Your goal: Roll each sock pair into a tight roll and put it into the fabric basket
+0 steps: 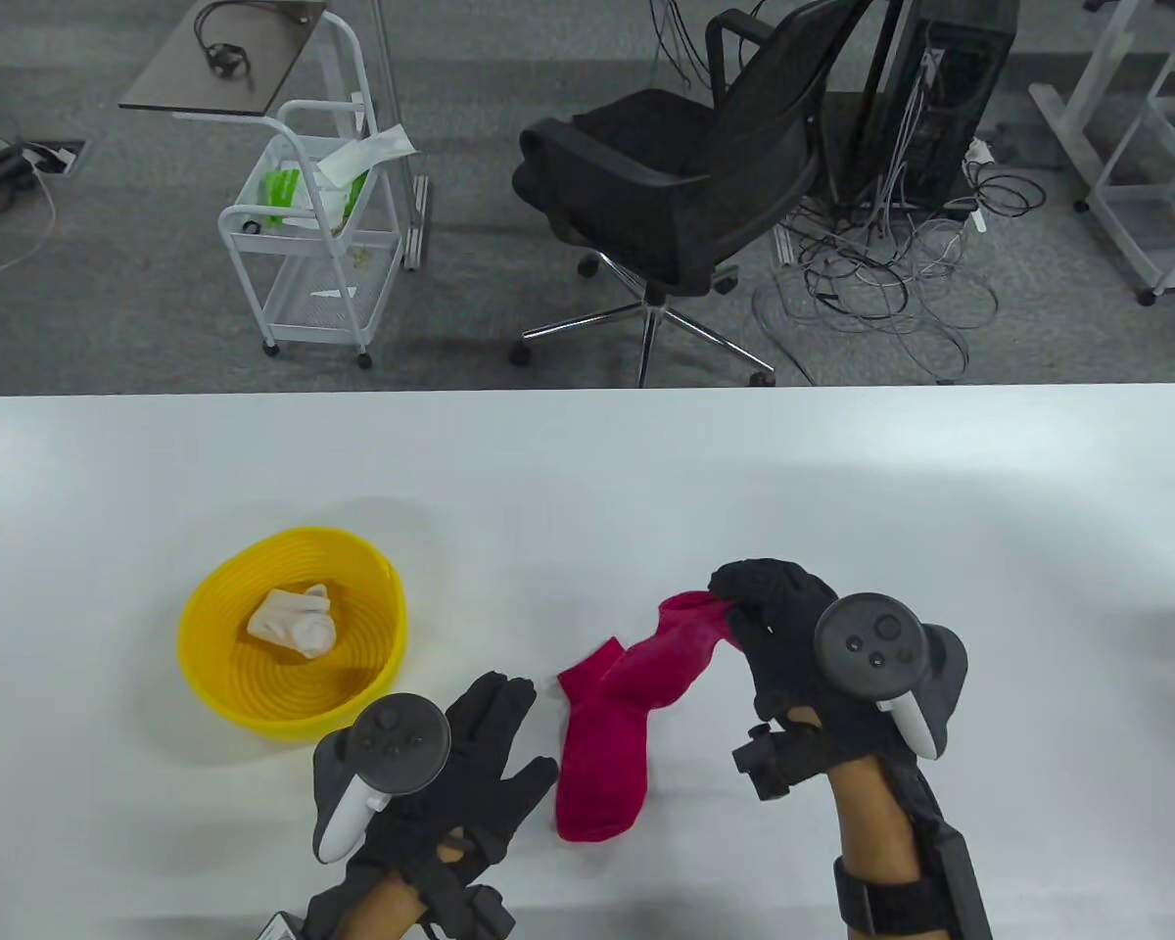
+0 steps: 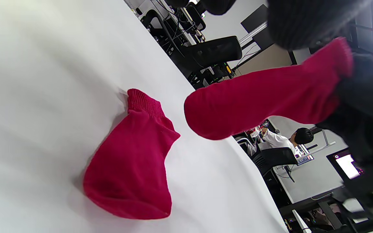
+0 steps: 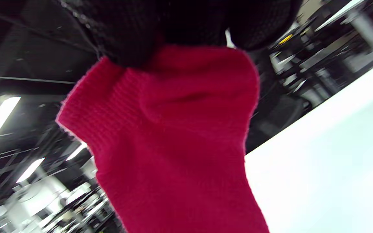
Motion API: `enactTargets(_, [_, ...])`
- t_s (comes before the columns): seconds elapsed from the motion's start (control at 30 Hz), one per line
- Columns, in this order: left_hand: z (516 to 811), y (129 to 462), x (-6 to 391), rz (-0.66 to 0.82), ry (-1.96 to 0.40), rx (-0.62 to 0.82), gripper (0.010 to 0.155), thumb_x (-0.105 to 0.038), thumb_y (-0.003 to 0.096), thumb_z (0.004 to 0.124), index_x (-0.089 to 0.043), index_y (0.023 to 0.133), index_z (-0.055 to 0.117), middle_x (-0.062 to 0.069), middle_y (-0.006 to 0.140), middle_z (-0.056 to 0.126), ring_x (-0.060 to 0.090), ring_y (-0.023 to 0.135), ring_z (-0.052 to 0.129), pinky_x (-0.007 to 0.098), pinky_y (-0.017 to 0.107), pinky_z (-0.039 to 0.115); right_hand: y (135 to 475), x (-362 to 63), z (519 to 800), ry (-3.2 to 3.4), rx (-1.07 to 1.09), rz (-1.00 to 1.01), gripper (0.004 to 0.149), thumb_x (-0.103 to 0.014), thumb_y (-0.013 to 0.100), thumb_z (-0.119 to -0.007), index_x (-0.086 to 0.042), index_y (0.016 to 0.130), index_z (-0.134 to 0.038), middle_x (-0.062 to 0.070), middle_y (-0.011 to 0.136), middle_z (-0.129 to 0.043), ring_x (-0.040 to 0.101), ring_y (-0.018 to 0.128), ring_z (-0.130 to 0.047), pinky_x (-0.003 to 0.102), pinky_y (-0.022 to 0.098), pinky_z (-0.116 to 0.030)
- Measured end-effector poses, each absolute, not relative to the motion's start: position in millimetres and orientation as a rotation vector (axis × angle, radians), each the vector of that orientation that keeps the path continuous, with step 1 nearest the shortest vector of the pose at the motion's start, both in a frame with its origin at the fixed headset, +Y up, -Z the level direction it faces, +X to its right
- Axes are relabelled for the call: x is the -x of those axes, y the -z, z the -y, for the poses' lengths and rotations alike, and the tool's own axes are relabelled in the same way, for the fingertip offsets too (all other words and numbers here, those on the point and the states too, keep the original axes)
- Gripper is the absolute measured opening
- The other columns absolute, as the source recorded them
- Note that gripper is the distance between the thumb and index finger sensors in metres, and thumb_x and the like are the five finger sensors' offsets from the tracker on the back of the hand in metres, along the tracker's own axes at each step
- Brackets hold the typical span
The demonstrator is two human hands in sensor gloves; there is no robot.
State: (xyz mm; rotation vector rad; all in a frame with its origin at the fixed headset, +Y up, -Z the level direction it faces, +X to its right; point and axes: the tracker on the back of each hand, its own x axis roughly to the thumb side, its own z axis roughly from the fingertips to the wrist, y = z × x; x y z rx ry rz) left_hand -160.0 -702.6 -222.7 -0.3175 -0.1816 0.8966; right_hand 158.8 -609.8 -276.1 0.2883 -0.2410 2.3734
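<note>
Two magenta socks are in view. One sock (image 1: 602, 759) (image 2: 134, 161) lies flat on the white table (image 1: 587, 470). My right hand (image 1: 759, 597) pinches the cuff of the other sock (image 1: 681, 651) (image 2: 257, 97) (image 3: 176, 145) and holds it lifted, its toe hanging down over the flat one. My left hand (image 1: 494, 729) lies just left of the flat sock with its fingers spread and straight, holding nothing. A yellow basket (image 1: 206, 646) at the left holds a rolled white sock pair (image 1: 294, 619).
The table's far edge runs across the middle of the table view. Beyond it stand a black office chair (image 1: 676, 166), a white wire cart (image 1: 318, 215) and a tangle of cables (image 1: 881, 284) on the floor.
</note>
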Motion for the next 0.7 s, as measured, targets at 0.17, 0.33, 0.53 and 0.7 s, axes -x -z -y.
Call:
enactTargets(0.17, [704.2, 224.2, 162.4, 0.165, -0.921, 0.328, 0.078, -0.058, 0.0397, 0.072, -0.031, 0.106, 0.04, 0.005, 0.116, 0.028, 0.033, 0.111, 0.031, 0.054, 0.074, 0.026, 258.2, -141.3, 599.1, -2.38, -0.512, 0.082, 0.041, -0.033, 0.044, -0.084, -0.03, 0.084, -0.079, -0.002, 0.088, -0.088, 0.015, 0.064, -0.093, 0.049, 0.055, -0.078])
enactTargets(0.33, [705.7, 224.9, 162.7, 0.158, -0.924, 0.339, 0.078, -0.058, 0.0397, 0.072, -0.031, 0.106, 0.04, 0.005, 0.116, 0.029, 0.034, 0.111, 0.032, 0.054, 0.074, 0.026, 253.6, -122.6, 603.1, -2.417, -0.614, -0.06, 0.04, -0.033, 0.044, -0.084, -0.03, 0.083, -0.079, -0.002, 0.087, -0.089, 0.015, 0.062, -0.094, 0.048, 0.054, -0.079])
enactTargets(0.53, [704.7, 224.4, 162.5, 0.153, -0.927, 0.35, 0.078, -0.058, 0.0397, 0.072, -0.031, 0.106, 0.04, 0.005, 0.116, 0.029, 0.034, 0.111, 0.032, 0.054, 0.074, 0.027, 258.1, -109.1, 618.0, -2.465, -0.623, -0.164, 0.04, -0.034, 0.044, -0.084, -0.029, 0.083, -0.079, -0.001, 0.087, -0.089, 0.015, 0.062, -0.094, 0.048, 0.053, -0.079])
enactTargets(0.7, [704.5, 224.3, 162.5, 0.154, -0.929, 0.359, 0.078, -0.058, 0.0397, 0.072, -0.031, 0.106, 0.04, 0.005, 0.116, 0.029, 0.034, 0.111, 0.032, 0.054, 0.074, 0.027, 260.4, -97.1, 628.5, -2.509, -0.62, -0.22, 0.04, -0.034, 0.044, -0.083, -0.03, 0.083, -0.079, -0.002, 0.087, -0.089, 0.015, 0.062, -0.094, 0.048, 0.053, -0.079])
